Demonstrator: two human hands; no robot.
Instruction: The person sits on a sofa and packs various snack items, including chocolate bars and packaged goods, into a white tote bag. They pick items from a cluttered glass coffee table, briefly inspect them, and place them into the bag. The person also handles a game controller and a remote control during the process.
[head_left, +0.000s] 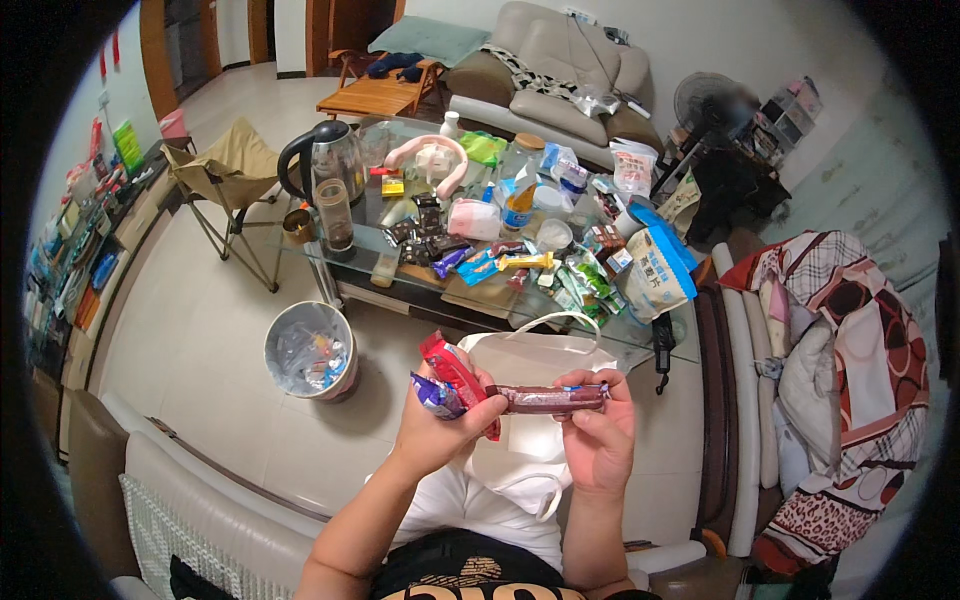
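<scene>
In my left hand (446, 420) are a red snack packet (456, 369) and a purple snack packet (435, 395), bunched together. A long, narrow dark-red snack bar (551, 399) lies level between my hands; the left thumb pins its left end, and my right hand (602, 427) holds its right end with thumb and fingers. Beneath my hands a white bag (517, 450) with rope-like handles stands between my legs, its opening partly covered by the hands. Past it, on the glass table (360, 259), lie a yellow-wrapped bar (525, 261), a blue packet (478, 266) and several dark sachets (429, 247).
A waste bin (310, 350) with a liner and wrappers stands left of the bag. The table also bears an electric kettle (330, 154), a tall cup (334, 214), a pink neck-shaped device (457, 176) and a large food pouch (656, 274). A folding chair (236, 169) stands at the left.
</scene>
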